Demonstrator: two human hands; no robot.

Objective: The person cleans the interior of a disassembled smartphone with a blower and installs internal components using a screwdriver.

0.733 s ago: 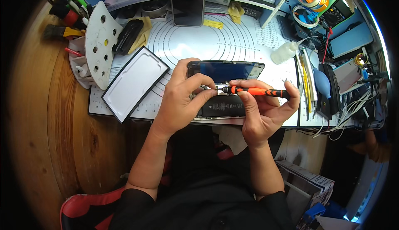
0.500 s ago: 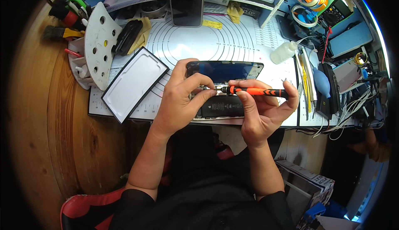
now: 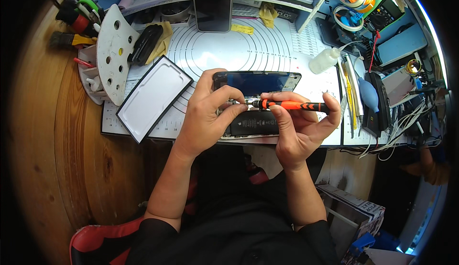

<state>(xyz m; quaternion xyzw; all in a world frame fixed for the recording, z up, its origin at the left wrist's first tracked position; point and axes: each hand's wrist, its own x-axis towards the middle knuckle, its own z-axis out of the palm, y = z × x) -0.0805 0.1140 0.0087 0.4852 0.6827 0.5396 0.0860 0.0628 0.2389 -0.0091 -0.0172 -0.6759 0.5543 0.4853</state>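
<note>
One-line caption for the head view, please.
Left hand steadies an opened black smartphone; right hand holds an orange-handled screwdriver to it.

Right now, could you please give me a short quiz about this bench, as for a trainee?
1. True or false: the right hand holds an orange screwdriver.
2. What lies under both hands? A) an opened phone B) a keyboard C) a book
3. Fill in: the white-lined tray lies to the person's ____ of the left hand.

Key: 1 true; 2 A; 3 left.
</note>
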